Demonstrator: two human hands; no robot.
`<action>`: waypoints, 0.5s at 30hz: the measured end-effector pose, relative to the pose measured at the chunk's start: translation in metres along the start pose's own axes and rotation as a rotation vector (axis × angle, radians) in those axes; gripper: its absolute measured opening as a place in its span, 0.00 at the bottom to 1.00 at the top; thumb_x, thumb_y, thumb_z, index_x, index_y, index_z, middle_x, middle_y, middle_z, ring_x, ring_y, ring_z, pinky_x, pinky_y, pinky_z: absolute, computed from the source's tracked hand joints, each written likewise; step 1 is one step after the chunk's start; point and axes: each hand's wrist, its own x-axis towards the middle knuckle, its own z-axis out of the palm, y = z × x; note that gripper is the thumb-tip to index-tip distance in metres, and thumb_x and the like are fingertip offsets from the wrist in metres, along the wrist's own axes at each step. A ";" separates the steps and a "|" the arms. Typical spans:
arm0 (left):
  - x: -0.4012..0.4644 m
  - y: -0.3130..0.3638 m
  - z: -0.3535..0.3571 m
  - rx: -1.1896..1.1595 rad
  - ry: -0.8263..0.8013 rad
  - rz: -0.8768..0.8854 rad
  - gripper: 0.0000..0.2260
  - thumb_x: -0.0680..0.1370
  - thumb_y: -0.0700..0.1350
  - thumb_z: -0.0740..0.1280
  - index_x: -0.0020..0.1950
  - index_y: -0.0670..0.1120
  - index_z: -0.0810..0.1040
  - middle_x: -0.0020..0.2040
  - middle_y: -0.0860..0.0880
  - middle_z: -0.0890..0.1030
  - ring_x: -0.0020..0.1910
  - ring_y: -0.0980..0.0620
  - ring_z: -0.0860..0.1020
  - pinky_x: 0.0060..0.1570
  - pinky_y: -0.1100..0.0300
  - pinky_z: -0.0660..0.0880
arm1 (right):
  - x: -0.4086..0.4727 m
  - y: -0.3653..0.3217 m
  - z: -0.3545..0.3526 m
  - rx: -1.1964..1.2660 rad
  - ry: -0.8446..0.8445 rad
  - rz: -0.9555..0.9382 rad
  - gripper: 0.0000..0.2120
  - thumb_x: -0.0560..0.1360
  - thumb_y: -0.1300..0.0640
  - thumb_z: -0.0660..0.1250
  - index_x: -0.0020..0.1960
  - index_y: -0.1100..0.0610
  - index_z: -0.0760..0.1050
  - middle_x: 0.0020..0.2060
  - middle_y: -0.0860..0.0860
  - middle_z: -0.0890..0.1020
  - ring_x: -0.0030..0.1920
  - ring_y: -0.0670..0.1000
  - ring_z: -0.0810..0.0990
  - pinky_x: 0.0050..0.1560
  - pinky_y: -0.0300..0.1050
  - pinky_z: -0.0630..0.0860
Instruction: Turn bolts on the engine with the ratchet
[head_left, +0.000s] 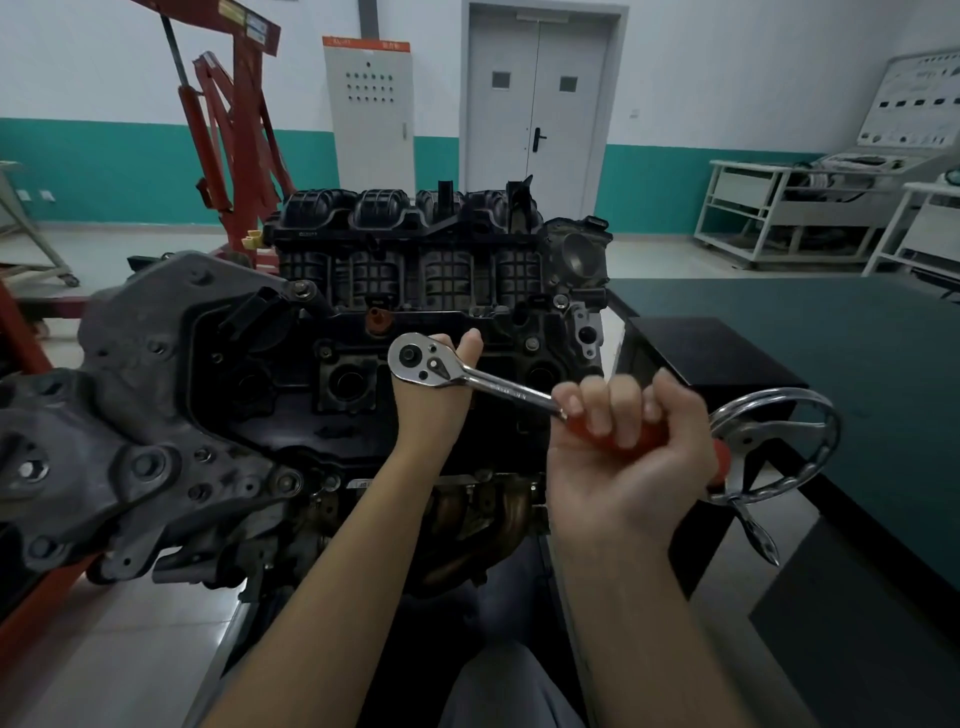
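Ratchet wrench (457, 375) sits over the top of the engine (322, 374), its chrome head near the middle of the cover and its shaft running out toward four o'clock. The right hand (623, 447) is curled tight round the red grip; the left hand (441, 384) is tucked under the ratchet head, thumb up at one o'clock, apparently steadying whatever hangs below, though that part is hidden. Risk as I judge it: if the drive is not seated square, a hard pull could make it slip off, throwing the left fingers against the cover. A wide swing toward four o'clock could also knock the right hand's knuckles into the chrome handwheel (774, 447) beside the dark worktop (831, 338)
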 end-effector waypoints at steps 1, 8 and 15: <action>0.000 0.000 0.001 0.002 -0.004 0.001 0.25 0.78 0.36 0.66 0.26 0.48 0.57 0.20 0.58 0.61 0.21 0.60 0.60 0.25 0.70 0.60 | -0.004 0.001 -0.003 0.009 0.003 -0.007 0.16 0.71 0.61 0.59 0.26 0.53 0.62 0.20 0.47 0.61 0.23 0.47 0.62 0.28 0.41 0.69; 0.004 -0.003 -0.001 0.106 -0.086 -0.029 0.22 0.77 0.34 0.64 0.28 0.53 0.65 0.25 0.62 0.67 0.25 0.63 0.65 0.26 0.74 0.64 | 0.055 -0.020 0.029 -0.150 -0.073 0.153 0.20 0.73 0.64 0.56 0.24 0.52 0.60 0.18 0.46 0.59 0.20 0.46 0.57 0.24 0.36 0.62; 0.003 -0.002 0.000 0.088 -0.091 0.005 0.25 0.75 0.33 0.64 0.22 0.53 0.64 0.21 0.60 0.64 0.21 0.61 0.62 0.24 0.71 0.59 | 0.081 -0.022 0.052 -0.258 -0.098 0.292 0.20 0.74 0.64 0.56 0.25 0.53 0.60 0.18 0.46 0.59 0.20 0.46 0.56 0.23 0.36 0.60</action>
